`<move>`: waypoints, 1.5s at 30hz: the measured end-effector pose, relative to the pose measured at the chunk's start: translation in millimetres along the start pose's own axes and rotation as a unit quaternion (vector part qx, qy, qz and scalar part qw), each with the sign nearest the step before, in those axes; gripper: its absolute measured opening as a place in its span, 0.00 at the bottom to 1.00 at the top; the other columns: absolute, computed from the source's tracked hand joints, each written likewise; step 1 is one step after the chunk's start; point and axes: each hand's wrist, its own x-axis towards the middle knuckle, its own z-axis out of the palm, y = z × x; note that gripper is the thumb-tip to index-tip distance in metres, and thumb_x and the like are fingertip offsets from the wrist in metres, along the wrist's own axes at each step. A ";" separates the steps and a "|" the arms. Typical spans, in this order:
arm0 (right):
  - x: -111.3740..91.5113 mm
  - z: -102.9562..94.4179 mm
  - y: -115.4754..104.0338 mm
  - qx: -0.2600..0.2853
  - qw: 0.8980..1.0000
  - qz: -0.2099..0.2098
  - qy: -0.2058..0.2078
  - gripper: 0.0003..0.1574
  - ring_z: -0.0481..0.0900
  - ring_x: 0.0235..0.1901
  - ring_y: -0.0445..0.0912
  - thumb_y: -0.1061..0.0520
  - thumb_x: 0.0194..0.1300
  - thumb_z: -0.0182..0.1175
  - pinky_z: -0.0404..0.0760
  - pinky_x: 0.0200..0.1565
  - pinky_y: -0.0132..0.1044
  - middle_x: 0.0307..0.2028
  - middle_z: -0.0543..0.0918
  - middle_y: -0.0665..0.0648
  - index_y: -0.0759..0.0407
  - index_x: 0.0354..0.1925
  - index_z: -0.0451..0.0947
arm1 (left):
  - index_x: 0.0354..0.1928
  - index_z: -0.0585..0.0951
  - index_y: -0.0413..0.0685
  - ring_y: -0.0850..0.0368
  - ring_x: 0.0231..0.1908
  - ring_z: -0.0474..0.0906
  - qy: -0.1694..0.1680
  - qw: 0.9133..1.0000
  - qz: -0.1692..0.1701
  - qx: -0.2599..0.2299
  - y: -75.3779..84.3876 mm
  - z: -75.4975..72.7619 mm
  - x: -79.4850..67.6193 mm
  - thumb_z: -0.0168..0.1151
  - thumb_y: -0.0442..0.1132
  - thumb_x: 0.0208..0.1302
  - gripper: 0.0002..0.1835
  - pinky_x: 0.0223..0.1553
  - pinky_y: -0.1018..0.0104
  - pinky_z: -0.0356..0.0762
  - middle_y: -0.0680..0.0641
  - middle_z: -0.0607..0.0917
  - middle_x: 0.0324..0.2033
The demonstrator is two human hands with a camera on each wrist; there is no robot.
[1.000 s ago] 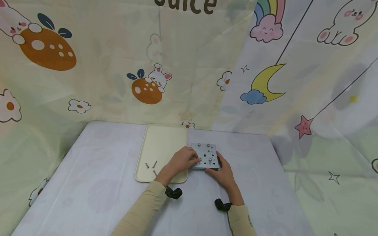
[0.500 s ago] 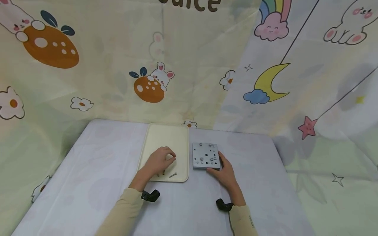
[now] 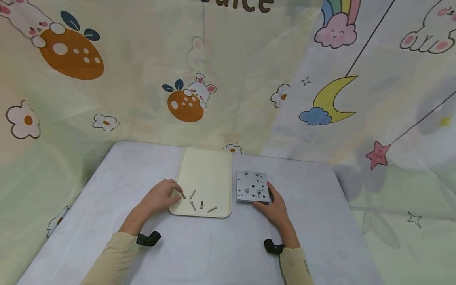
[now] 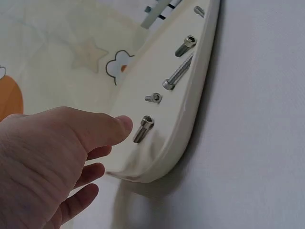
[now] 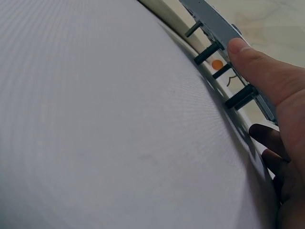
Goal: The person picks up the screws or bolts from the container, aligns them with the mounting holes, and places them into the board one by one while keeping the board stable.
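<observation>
A grey metal plate (image 3: 252, 182) with several holes and screws through it is to the right of the tray. My right hand (image 3: 275, 206) grips its near right corner, thumb (image 5: 252, 59) along the edge. Below the plate, threaded screw shanks (image 5: 208, 53) stick down towards the cloth. My left hand (image 3: 162, 194) reaches over the left rim of the cream tray (image 3: 204, 162), thumb and fingertips around a socket-head screw (image 4: 144, 129) lying there. In the left wrist view the thumb tip is just beside this screw, and the index finger is mostly hidden.
Several more loose screws lie in the tray, among them one long screw (image 3: 212, 209) near its front right corner. A white cloth covers the table (image 3: 213, 253). Behind it hangs a printed curtain (image 3: 135, 79).
My left hand has moved away from the plate, leftward across the tray to the screw at its left side. My right hand has kept its grip on the plate. The head view has shifted slightly.
</observation>
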 end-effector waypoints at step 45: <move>-3.5 -4.4 -7.0 0.028 0.999 -0.022 0.001 0.69 0.53 0.71 0.55 0.33 0.46 0.74 0.49 0.68 0.51 0.71 0.60 0.59 0.55 0.75 0.51 | 0.27 0.82 0.61 0.59 0.39 0.71 0.002 0.993 0.055 -0.105 60.8 47.8 84.3 0.67 0.42 0.51 0.03 0.44 0.61 0.71 0.63 0.78 0.32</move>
